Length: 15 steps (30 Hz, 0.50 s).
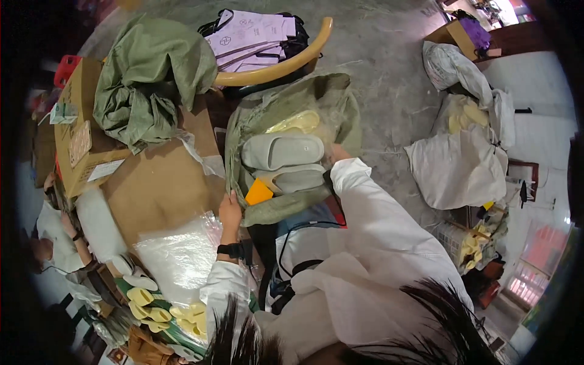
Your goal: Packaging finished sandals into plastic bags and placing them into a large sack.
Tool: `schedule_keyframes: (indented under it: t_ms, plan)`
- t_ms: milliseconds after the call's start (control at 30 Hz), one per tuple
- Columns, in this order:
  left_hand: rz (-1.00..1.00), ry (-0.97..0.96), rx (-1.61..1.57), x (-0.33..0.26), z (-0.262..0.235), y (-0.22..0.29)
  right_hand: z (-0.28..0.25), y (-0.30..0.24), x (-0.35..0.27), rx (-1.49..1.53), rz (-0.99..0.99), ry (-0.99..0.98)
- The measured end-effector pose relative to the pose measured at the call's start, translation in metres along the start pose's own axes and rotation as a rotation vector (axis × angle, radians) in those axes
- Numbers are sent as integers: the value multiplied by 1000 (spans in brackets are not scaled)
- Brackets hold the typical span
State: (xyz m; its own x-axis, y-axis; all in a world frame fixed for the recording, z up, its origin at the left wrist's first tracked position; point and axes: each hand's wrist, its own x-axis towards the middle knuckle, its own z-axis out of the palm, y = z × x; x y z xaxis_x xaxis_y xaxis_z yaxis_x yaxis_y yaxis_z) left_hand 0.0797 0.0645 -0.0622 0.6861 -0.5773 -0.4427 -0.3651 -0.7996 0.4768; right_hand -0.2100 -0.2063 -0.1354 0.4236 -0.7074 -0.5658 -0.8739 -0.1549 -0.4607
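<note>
An opened green woven sack (350, 100) stands in front of me. Inside it lie pale grey slide slippers (283, 151), a yellow slipper (298, 123) in clear plastic, and an orange piece (259, 192) at the left. My left hand (230, 213) is closed on the sack's near left rim, with a black band round its wrist. At the right rim, beside the toe of a grey slipper, my right hand (337, 153) grips the sack, its fingertips partly hidden.
On the left, a brown cardboard surface (152, 182) bears clear plastic bags (182, 255). A cardboard box (91, 152) and a crumpled green sack (152, 67) stand beyond. A curved wooden rail (280, 74) borders lilac cards. White sacks (456, 170) stand right; another person (58, 237) sits far left.
</note>
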Motion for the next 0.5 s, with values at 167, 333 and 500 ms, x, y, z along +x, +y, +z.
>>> schedule_keyframes:
  t_ms: [167,333,500]
  plan:
    - [-154,25,-498,3,-7,-12,3,19,-14,310,-277,172]
    - [-145,-89,-746,16,-11,45,-24,151,-10,508,-61,320]
    - [-239,-211,-1079,34,-37,74,-77,135,24,1114,531,81]
